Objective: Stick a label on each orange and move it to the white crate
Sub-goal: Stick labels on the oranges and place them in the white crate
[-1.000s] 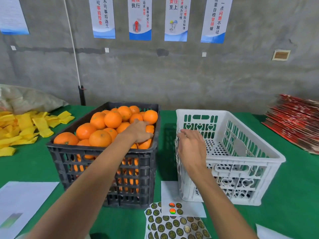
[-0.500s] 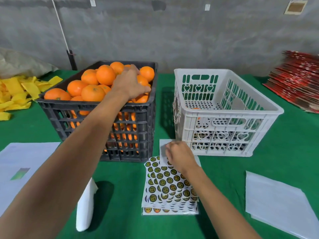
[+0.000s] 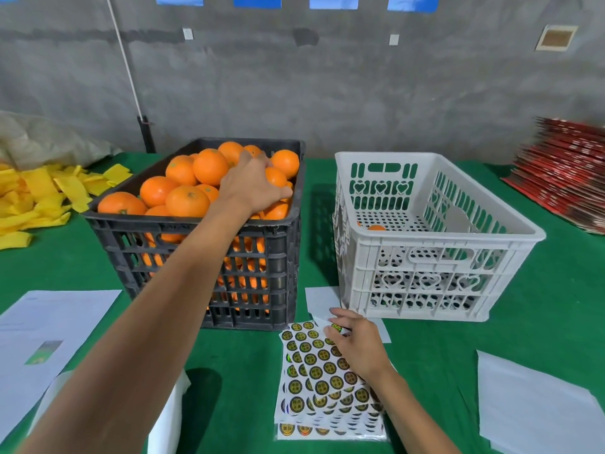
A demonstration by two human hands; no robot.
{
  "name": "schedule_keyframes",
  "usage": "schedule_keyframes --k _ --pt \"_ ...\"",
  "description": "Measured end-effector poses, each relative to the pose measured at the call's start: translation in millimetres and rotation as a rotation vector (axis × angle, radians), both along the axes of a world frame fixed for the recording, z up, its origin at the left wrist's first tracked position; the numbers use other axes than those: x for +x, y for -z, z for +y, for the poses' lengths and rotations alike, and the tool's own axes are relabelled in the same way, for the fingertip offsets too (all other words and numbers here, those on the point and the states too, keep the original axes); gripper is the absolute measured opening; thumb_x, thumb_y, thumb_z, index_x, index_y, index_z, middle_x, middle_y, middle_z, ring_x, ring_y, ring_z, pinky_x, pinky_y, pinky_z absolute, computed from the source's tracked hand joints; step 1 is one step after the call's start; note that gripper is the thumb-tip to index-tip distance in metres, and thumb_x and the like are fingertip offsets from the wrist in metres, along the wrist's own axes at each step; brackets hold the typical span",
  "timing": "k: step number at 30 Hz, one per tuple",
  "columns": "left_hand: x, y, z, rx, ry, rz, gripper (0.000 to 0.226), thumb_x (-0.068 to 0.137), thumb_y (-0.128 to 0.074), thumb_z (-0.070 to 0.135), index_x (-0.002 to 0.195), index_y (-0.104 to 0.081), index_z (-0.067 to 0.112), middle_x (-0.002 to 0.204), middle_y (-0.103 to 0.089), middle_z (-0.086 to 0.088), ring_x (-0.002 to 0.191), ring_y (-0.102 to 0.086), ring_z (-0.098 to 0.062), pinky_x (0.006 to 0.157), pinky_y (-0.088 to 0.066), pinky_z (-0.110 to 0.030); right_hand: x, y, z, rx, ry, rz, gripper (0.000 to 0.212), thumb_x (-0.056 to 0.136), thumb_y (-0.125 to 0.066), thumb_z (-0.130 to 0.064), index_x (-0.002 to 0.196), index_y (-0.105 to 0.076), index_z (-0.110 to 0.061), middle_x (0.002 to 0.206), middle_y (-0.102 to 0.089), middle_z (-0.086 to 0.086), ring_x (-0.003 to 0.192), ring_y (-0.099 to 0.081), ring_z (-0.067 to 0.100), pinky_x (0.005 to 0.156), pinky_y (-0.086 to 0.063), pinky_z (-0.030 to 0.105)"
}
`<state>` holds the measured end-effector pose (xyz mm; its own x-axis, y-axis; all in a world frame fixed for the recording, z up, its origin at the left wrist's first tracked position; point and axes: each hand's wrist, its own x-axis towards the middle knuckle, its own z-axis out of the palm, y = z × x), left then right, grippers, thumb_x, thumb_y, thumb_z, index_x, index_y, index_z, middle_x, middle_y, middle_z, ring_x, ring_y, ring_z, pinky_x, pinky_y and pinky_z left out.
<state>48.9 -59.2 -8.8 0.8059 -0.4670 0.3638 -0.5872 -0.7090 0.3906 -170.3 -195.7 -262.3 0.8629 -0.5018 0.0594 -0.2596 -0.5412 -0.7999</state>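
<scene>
On the green worktop (image 3: 327,211), left of centre, a black crate (image 3: 209,257) is heaped with oranges (image 3: 186,191). The left hand (image 3: 252,185) reaches over the heap at its far right, fingers curled down onto an orange (image 3: 276,177); whether that grip has closed round the fruit I cannot tell, as the hand hides it. Right of the black crate stands the white crate (image 3: 429,240), with one orange (image 3: 376,228) showing on its perforated floor near the left wall. Nearer, between the two crates, a fanned stack of label sheets (image 3: 324,381) lies flat, and the right hand (image 3: 357,342) rests on its far end, thumb and fingertips pinching a single shiny label (image 3: 335,328). White backing paper (image 3: 322,303) lies just beyond that hand, touching the white crate's near corner.

More white sheets (image 3: 537,411) lie at the near right, and a printed page (image 3: 49,339) at the near left. Yellow strips (image 3: 39,194) are scattered at the far left beside a pale sack (image 3: 49,139); red flattened cartons (image 3: 563,172) are stacked at the far right. Behind runs a bare grey concrete wall (image 3: 327,86) with blue-edged posters (image 3: 334,1) along the top and a white pole (image 3: 126,60) leaning against it.
</scene>
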Motion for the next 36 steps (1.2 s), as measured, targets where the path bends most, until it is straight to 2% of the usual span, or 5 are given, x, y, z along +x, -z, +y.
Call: schedule_keyframes --k 5,17,28,33,36 --pt "0 1 0 -0.017 0.009 -0.005 0.074 0.077 -0.080 0.054 0.140 -0.058 0.020 0.145 -0.046 -0.010 0.115 -0.061 -0.040 0.090 -0.055 -0.050 -4 2 -7 0.136 0.011 -0.079 0.027 0.091 -0.076 -0.026 0.114 -0.076 -0.012 0.132 -0.062 -0.016 0.124 -0.055 -0.004 0.113 -0.041 0.022" --pt "2 3 0 -0.019 0.004 0.001 0.075 0.077 -0.080 0.055 0.141 -0.058 0.022 0.146 -0.046 -0.009 0.113 -0.062 -0.039 0.090 -0.056 -0.049 -12 7 -3 -0.163 -0.003 -0.174 0.017 0.089 -0.077 -0.034 0.103 -0.075 -0.025 0.111 -0.061 -0.020 0.113 -0.055 -0.001 0.100 -0.041 0.015" --pt "3 4 1 -0.027 0.001 -0.011 0.073 0.077 -0.079 0.056 0.139 -0.058 0.023 0.144 -0.047 -0.008 0.112 -0.062 -0.036 0.087 -0.056 -0.047 -23 3 -11 -0.034 -0.111 -0.136 0.015 0.095 -0.072 -0.019 0.109 -0.075 -0.017 0.118 -0.067 -0.014 0.111 -0.063 0.002 0.101 -0.052 0.027" --pt "3 4 0 -0.035 0.001 -0.003 0.073 0.078 -0.079 0.055 0.139 -0.058 0.022 0.145 -0.047 -0.008 0.114 -0.061 -0.036 0.089 -0.056 -0.048 -20 6 -11 -0.092 -0.106 -0.075 0.030 0.098 -0.067 -0.031 0.123 -0.072 -0.015 0.135 -0.052 -0.015 0.126 -0.051 0.003 0.102 -0.044 0.014" --pt "5 5 0 -0.040 -0.001 -0.009 0.072 0.078 -0.079 0.054 0.139 -0.058 0.022 0.144 -0.047 -0.007 0.112 -0.062 -0.034 0.086 -0.056 -0.046 -18 5 -11 -0.179 -0.067 -0.058 0.026 0.097 -0.067 -0.036 0.118 -0.075 -0.021 0.127 -0.057 -0.018 0.123 -0.049 0.004 0.107 -0.044 0.024"
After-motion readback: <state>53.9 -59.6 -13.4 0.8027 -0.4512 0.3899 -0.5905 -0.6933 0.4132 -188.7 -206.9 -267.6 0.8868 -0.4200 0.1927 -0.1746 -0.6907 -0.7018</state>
